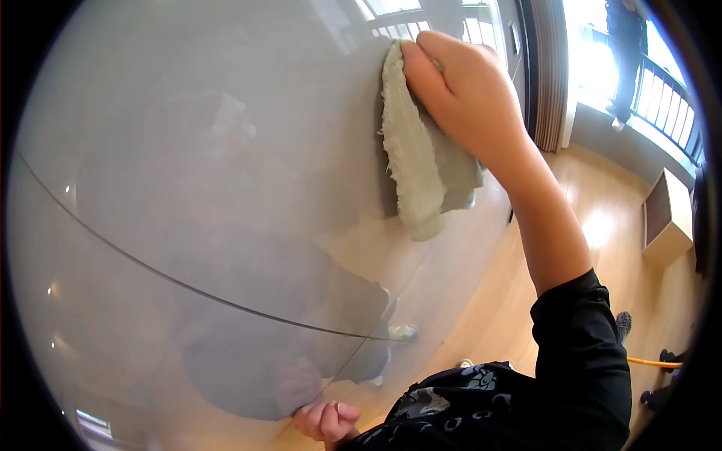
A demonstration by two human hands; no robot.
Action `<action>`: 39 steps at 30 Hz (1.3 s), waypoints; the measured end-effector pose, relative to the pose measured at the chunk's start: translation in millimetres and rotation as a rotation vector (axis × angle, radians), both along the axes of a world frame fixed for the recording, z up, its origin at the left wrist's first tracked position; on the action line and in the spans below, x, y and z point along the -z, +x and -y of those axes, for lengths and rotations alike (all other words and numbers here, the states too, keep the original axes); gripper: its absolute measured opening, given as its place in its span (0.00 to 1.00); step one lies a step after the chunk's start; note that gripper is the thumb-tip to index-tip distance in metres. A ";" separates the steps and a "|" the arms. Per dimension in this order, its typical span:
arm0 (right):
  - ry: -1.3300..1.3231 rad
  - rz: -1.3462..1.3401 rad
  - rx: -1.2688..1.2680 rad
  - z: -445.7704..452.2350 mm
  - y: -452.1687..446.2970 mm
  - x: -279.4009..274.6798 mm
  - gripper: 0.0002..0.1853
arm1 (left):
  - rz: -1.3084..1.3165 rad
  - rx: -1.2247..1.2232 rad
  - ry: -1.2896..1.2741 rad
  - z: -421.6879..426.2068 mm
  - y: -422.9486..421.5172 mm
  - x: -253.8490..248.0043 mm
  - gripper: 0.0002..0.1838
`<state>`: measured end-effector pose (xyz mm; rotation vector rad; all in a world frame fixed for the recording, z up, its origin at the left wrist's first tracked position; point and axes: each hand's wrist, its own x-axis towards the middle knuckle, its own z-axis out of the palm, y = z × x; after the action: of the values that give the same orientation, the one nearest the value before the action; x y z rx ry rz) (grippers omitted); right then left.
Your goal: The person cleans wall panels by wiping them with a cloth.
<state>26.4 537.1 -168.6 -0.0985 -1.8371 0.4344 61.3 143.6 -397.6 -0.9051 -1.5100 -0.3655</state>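
Note:
My right hand (pixel 474 94) grips the top of a pale grey-green cloth (pixel 414 161) with the thumb and curled fingers. The cloth hangs in folds against a glossy grey wall panel (pixel 226 188), its lower end loose below the hand. Low in the view, my left hand (pixel 327 419) is closed into a fist beside the panel's lower part, with nothing visible in it. Whether it touches the panel I cannot tell. Dim reflections of the body and of windows show in the shiny surface.
Dark seams (pixel 188 284) cross the panel. To the right lie a pale wooden floor (pixel 496 263), a brown curtain (pixel 551 75), an open-fronted wooden box (pixel 669 218) and an orange cable (pixel 653 364). A person in dark clothes (pixel 626 56) is by the balcony railing (pixel 669 98).

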 end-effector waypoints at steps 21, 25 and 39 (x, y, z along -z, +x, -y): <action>0.107 0.027 0.029 16.4 6.5 4.9 0.18 | 0.039 -0.029 -0.058 14.3 9.5 5.8 0.06; 0.131 0.024 0.055 11.2 4.7 -1.2 0.19 | 0.031 0.024 -0.032 11.0 4.5 26.9 0.06; -0.011 0.012 0.027 4.1 11.3 7.3 0.18 | -0.017 -0.008 -0.033 -13.8 15.5 -14.2 0.09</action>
<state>37.8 533.0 -175.8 -0.1336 -1.8437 0.4260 76.8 157.3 -383.4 -0.9261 -1.5074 -0.3269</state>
